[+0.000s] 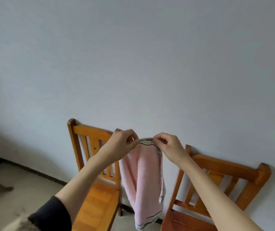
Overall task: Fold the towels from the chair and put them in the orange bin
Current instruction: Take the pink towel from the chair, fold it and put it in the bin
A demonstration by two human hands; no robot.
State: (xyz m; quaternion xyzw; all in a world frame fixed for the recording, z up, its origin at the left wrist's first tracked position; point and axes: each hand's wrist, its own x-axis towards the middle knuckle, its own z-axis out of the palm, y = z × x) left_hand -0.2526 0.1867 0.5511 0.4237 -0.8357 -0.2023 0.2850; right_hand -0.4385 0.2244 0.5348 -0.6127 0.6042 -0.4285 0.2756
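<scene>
Sleeve (50, 214) at 7 o'clock is nearest, on the left arm. Both arms reach up to centre, where the left hand (121, 144) and right hand (168, 147) each pinch the top hem of 1 pink towel (141, 177), fingers clamped on it, close together. It hangs doubled in the air between 2 chairs (96, 180). Folding looks barely begun; no orange bin shows, nor other towels, so most of the job seems left.
</scene>
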